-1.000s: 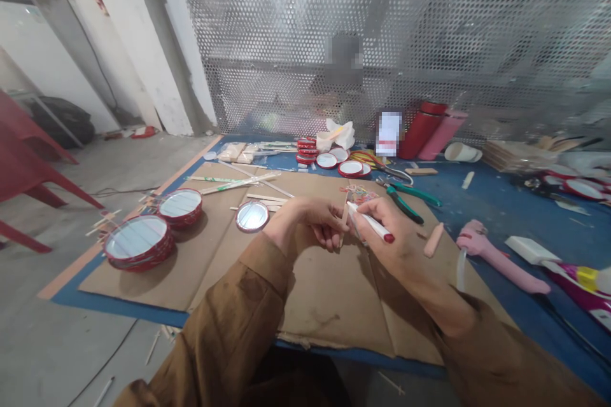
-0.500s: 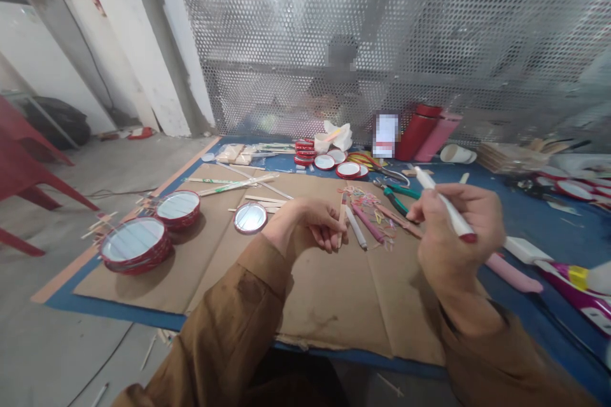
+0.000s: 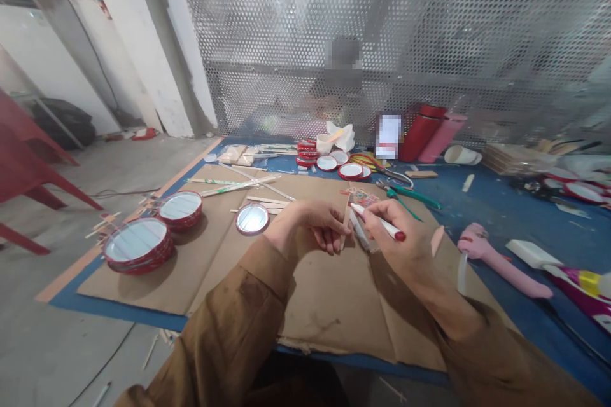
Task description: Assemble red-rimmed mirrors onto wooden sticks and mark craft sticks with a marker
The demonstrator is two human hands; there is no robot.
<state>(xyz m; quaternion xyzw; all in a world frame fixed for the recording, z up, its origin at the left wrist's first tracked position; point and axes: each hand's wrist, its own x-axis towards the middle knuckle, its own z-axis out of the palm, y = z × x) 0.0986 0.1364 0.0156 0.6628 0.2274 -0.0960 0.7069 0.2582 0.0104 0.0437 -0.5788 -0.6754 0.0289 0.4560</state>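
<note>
My left hand pinches a short flat wooden stick, held upright over the cardboard sheet. My right hand grips a white marker with a red end. The marker slants so that its tip is close to the upper part of the stick; whether they touch I cannot tell. Behind the hands lie a grey-white tube, partly hidden, and a tangle of coloured rubber bands. A round red-rimmed disc rests left of my left hand, near several thin wooden sticks.
Two round red drum-like pieces with pale tops stand at the left. Green-handled pliers, a pink glue gun and a white and purple tool lie at the right. A red bottle and paper cup are at the back.
My right hand has moved left and brought the marker close to the stick. My left hand stays almost in place, still holding the stick.
</note>
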